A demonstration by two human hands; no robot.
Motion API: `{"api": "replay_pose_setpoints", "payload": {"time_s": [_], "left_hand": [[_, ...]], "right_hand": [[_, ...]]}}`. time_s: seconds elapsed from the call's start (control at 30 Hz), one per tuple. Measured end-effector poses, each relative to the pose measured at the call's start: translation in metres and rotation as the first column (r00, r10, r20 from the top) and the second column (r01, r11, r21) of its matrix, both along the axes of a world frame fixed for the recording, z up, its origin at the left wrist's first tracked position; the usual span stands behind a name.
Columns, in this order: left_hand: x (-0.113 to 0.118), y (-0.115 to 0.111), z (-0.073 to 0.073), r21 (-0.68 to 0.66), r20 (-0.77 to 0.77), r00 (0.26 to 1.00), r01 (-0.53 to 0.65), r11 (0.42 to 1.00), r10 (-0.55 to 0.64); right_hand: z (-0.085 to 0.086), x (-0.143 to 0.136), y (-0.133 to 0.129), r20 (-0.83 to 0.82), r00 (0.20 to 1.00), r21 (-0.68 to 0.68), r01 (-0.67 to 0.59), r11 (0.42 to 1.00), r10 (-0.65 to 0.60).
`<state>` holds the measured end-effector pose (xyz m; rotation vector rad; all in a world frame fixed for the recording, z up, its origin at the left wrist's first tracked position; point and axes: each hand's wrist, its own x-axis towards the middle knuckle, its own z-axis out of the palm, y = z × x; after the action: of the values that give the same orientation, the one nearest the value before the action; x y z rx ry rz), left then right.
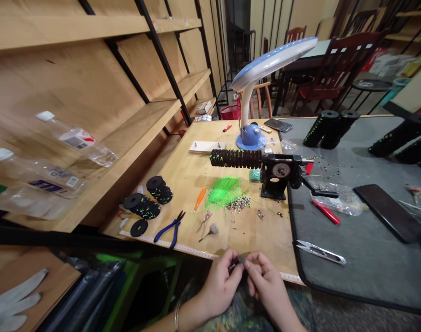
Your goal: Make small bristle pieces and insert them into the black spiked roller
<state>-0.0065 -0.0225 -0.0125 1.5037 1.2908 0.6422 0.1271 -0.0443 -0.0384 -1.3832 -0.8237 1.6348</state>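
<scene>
My left hand (221, 282) is closed at the front edge of the wooden table (182, 170), its thumb and fingers pinching a small dark item (240, 260) too small to make out. My right hand (263, 275) meets it from the right, thumb and fingertips pressed together at the same item. Beyond the hands lie a feathery grey tuft (213, 229), a pile of bright green strands (226, 190) and many coloured beads (238, 204). A black crank device (279, 173) carries a row of black discs (236, 158).
Blue-handled pliers (168, 229), an orange tool (199, 199) and black spools (141, 206) lie left. On the grey mat (321, 272) are silver snips (321, 251), a red tool (326, 212) and a phone (386, 212). A lamp (251, 133) stands behind; shelves (127, 124) border the left.
</scene>
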Motion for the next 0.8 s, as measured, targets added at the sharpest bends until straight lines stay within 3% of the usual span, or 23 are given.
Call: {"api": "replay_pose_setpoints", "payload": {"time_s": [0.37, 0.8], "left_hand": [[0.0088, -0.0021, -0.006, -0.093, 0.108, 0.994, -0.007, 0.996, 0.017], [0.0065, -0.0033, -0.002, 0.06, 0.019, 0.999, 0.042, 0.997, -0.043]], "right_hand": [[-0.0043, -0.0066, 0.001, -0.177, 0.969, -0.084, 0.158, 0.984, -0.171], [-0.0005, -0.0091, 0.0002, -0.371, 0.877, -0.167, 0.259, 0.951, -0.304]]}}
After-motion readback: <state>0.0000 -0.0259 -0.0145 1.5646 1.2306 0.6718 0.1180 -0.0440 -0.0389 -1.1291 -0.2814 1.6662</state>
